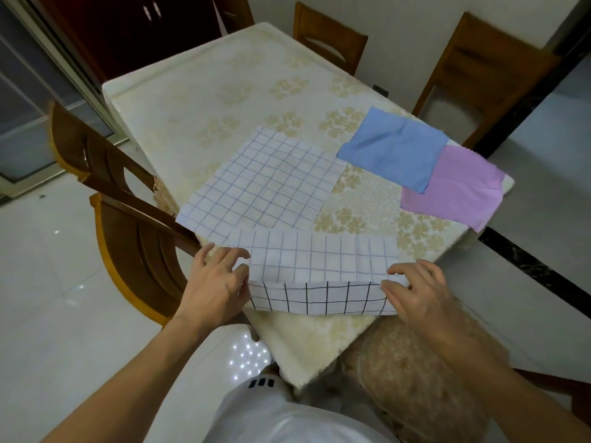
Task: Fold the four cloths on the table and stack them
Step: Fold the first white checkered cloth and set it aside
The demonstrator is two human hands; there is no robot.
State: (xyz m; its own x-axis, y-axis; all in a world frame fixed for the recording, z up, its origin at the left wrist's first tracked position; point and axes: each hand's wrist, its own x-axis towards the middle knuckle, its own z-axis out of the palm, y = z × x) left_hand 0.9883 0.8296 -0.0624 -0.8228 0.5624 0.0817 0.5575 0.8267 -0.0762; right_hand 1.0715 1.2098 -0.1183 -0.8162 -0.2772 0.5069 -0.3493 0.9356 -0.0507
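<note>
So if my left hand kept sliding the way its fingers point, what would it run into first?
Your left hand points right along the folded checked cloth it pinches, so it would cross that cloth and probably meet your right hand at the other end.

The tabletop (224, 91) wore a cream cover printed with pale gold flowers. Wooden chairs stood around it: two at the left side (134, 238), one at the far end (329, 36) and one at the right (489, 68). A dark red cabinet (128, 30) stood beyond, beside a sliding glass door (28, 100). Glossy white floor tiles (48, 282) reflected ceiling light, and a black marble strip (537, 270) crossed them.
</note>
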